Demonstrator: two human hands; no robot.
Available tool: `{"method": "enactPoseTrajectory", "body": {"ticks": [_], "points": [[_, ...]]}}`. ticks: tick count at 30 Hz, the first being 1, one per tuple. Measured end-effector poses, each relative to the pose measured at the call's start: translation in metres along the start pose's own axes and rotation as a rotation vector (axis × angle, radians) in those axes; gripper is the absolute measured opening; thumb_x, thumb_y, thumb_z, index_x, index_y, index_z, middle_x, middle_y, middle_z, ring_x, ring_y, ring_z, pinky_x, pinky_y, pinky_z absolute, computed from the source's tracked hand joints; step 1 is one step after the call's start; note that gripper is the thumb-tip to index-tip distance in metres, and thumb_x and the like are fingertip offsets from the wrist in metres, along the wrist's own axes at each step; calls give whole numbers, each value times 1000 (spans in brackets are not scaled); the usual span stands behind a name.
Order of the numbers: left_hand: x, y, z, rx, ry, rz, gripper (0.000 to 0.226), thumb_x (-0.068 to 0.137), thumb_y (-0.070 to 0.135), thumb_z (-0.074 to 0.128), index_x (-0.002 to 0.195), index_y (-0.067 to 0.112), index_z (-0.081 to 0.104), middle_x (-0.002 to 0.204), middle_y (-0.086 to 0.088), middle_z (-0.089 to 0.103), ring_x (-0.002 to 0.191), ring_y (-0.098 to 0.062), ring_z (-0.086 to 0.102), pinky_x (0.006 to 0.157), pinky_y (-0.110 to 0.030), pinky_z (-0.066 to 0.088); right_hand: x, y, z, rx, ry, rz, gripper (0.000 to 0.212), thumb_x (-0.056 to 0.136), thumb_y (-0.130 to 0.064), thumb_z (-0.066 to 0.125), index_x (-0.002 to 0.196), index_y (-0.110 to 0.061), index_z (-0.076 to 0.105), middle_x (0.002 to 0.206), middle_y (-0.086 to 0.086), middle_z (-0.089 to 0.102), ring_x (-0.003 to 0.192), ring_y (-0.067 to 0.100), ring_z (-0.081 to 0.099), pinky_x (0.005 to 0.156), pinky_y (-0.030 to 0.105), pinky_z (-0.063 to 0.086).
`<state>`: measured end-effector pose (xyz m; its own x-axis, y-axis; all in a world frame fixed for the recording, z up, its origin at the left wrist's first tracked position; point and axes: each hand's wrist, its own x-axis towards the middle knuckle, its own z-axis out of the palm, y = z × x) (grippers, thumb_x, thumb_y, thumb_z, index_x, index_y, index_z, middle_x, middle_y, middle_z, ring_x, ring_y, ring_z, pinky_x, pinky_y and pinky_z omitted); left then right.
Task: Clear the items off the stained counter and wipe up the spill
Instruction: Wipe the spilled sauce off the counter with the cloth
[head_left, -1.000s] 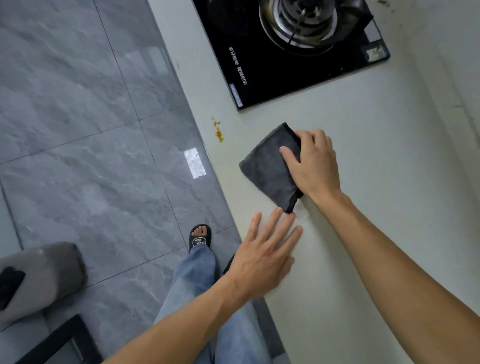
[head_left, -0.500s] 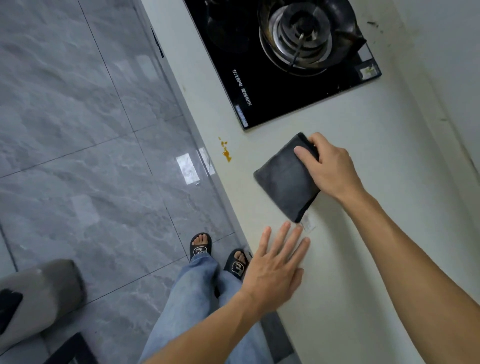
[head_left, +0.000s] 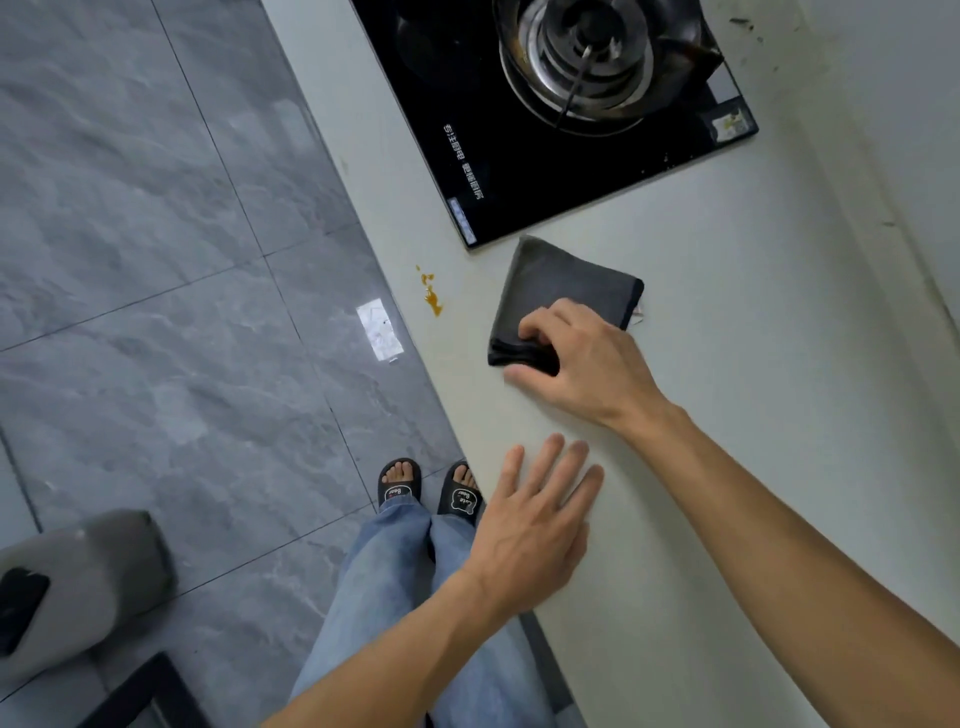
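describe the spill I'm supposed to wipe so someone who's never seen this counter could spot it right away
Start at the black stove set into the pale counter. Just below its near corner, close to the counter's front edge, lies the spill, left of the folded grey cloth. It is a small orange-brown string of drips, the only coloured mark there.

Soft, even daylight is filling the scene, rather cool in colour and not very bright. The glossy floor tiles (head_left: 156, 260) are reflecting a small white rectangle of glare (head_left: 380, 331) near the counter edge. Shadows are staying faint: only a weak, soft one is lying under the left hand (head_left: 530, 525) on the pale counter (head_left: 727, 364). The fingertips of this hand are looking slightly blurred. The wide lens is bending straight lines at the edges. The black stove glass (head_left: 498, 171) is showing dull reflections.
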<state>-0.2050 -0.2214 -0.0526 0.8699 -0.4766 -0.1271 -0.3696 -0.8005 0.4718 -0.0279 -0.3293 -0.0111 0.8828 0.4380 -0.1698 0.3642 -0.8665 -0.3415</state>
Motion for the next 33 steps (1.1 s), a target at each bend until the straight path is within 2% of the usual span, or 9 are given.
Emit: {"method": "enactPoseTrajectory", "body": {"ticks": [3, 6, 9, 13, 15, 20, 24, 29, 33], "points": [[8, -11, -6, 2, 34, -75, 62, 97, 36, 53, 156, 18, 42, 172, -14, 23, 160, -37, 20, 125, -65, 24, 2, 17, 8, 7, 142, -38, 43, 94, -55, 59, 130, -31, 61, 133, -10, 55, 127, 15, 50, 104, 39, 46], [13, -21, -5, 30, 34, -96, 66, 101, 43, 49, 161, 18, 37, 175, -13, 15, 162, -37, 11, 127, -66, 15, 5, 30, 16, -55, -18, -38, 62, 104, -51, 45, 161, -31, 31, 171, -2, 21, 160, 20, 9, 129, 48, 13], [12, -22, 1, 38, 35, -85, 69, 103, 45, 46, 164, 17, 32, 174, -14, 17, 163, -37, 6, 128, -66, 12, 11, 23, 32, -194, -88, -111, 68, 106, -51, 36, 166, -31, 10, 175, 1, -1, 161, 24, -9, 128, 56, 4], [13, -21, 5, 29, 48, -100, 70, 100, 45, 49, 162, 17, 34, 166, -12, 33, 160, -36, 18, 126, -66, 17, 50, -20, 50, -252, -108, -418, 66, 106, -55, 32, 165, -31, 17, 174, 0, 11, 161, 25, 4, 129, 52, 6], [13, -21, 6, 24, 65, -96, 67, 99, 45, 50, 159, 16, 38, 166, -11, 33, 162, -35, 15, 127, -66, 14, 73, -45, 56, -269, -99, -451, 66, 105, -56, 31, 165, -31, 17, 174, -1, 11, 161, 23, 5, 129, 50, 7], [14, -19, 5, 24, 102, -102, 63, 95, 46, 56, 149, 17, 45, 158, -8, 39, 159, -34, 23, 127, -64, 16, 80, -56, 57, -217, -77, -336, 70, 105, -56, 31, 166, -27, 15, 174, -3, 7, 161, 21, 1, 129, 47, 6], [14, -20, 4, 35, 101, -105, 72, 95, 46, 55, 160, 19, 40, 165, -7, 35, 158, -33, 25, 128, -62, 15, 28, -2, 45, -238, -100, -311, 71, 104, -57, 32, 166, -29, 13, 174, -4, 4, 161, 19, -2, 129, 49, 7], [11, -19, 7, 21, 99, -94, 70, 98, 46, 52, 162, 20, 37, 176, -9, 17, 163, -32, 9, 128, -64, 16, 8, 74, 12, -195, -89, 145, 71, 106, -58, 23, 166, -31, -3, 173, -5, -13, 159, 17, -14, 129, 53, 1], [12, -18, 6, 16, 77, -103, 72, 97, 46, 53, 162, 20, 37, 176, -8, 17, 164, -32, 8, 129, -63, 12, 24, 35, 29, -132, 19, 384, 72, 107, -55, 21, 166, -21, -2, 174, 8, -9, 160, 30, -10, 128, 57, 0]]}}
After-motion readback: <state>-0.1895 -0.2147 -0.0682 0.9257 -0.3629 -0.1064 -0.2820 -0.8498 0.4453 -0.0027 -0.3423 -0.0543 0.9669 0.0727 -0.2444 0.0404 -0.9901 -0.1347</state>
